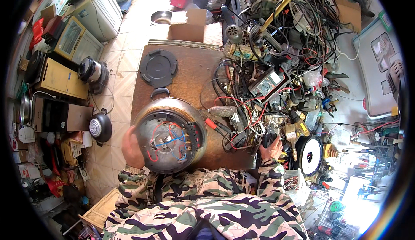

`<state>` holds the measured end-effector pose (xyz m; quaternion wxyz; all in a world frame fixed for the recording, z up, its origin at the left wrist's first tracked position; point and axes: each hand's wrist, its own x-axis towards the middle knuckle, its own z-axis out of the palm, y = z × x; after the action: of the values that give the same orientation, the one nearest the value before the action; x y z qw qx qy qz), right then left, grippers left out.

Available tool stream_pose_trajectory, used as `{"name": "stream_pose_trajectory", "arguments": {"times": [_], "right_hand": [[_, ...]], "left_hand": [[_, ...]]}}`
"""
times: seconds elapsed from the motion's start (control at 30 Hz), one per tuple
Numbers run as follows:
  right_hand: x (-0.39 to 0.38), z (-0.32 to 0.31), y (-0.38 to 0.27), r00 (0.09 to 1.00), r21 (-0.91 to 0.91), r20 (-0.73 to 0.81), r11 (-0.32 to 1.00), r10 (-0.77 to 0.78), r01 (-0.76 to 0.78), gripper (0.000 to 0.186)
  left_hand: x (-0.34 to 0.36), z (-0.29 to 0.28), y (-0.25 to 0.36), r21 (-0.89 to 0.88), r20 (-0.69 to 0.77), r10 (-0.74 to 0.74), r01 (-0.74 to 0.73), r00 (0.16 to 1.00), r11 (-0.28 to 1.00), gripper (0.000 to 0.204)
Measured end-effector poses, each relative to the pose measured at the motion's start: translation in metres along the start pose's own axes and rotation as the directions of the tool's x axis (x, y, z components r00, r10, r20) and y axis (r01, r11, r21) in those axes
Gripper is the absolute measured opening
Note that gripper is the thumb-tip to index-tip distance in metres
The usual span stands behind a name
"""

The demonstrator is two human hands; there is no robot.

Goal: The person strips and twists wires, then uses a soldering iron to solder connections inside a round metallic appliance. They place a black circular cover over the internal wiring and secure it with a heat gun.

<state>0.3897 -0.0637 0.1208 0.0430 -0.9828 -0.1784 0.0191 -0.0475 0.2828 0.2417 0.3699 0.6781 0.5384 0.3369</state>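
Observation:
An electric pot (pixel 199 147) lies upside down on the brown table, its underside uncovered. Red and blue wires (pixel 169 141) run across the metal inside the black base ring. Beside the pot's left wall is my left hand (pixel 133 148), blurred, its fingers hard to make out. A round black base cover (pixel 158 68) rests on the table beyond the pot. At the right table edge, my right hand (pixel 272 149) has its fingers curled at a small dark object among the clutter; its kind cannot be told. A screwdriver with a red and black handle (pixel 215 125) lies between pot and cables.
A multimeter (pixel 269 85) sits amid tangled cables (pixel 298 19) and tools on the right. A cardboard box (pixel 188 26) stands past the table's far edge. On the left are a pressure cooker (pixel 92 70), a dark pan (pixel 100 126) and several appliances along the wall.

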Motion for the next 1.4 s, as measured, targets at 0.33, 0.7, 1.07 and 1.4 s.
{"name": "stream_pose_trajectory", "arguments": {"times": [0.33,0.7,1.07,1.4], "right_hand": [[0.001,-0.007,-0.007,0.998,0.0,0.05,0.999,0.036,-0.036,0.114],[0.0,-0.001,-0.001,1.0,0.034,0.006,0.999,-0.003,0.002,0.115],[-0.001,-0.001,-0.001,1.0,0.023,-0.011,1.0,-0.004,0.004,0.113],[0.002,0.016,0.014,0.998,0.032,-0.051,0.999,-0.037,0.038,0.115]], "left_hand": [[-0.001,0.0,0.0,-0.009,0.012,-0.011,0.011,1.0,1.0,0.046],[-0.001,0.0,0.0,-0.088,0.034,-0.046,0.049,0.998,0.995,0.046],[0.0,-0.001,0.004,-0.093,0.049,-0.029,0.033,0.998,0.995,0.045],[0.0,0.0,-0.001,0.048,-0.002,0.034,-0.033,0.999,0.998,0.039]]}}
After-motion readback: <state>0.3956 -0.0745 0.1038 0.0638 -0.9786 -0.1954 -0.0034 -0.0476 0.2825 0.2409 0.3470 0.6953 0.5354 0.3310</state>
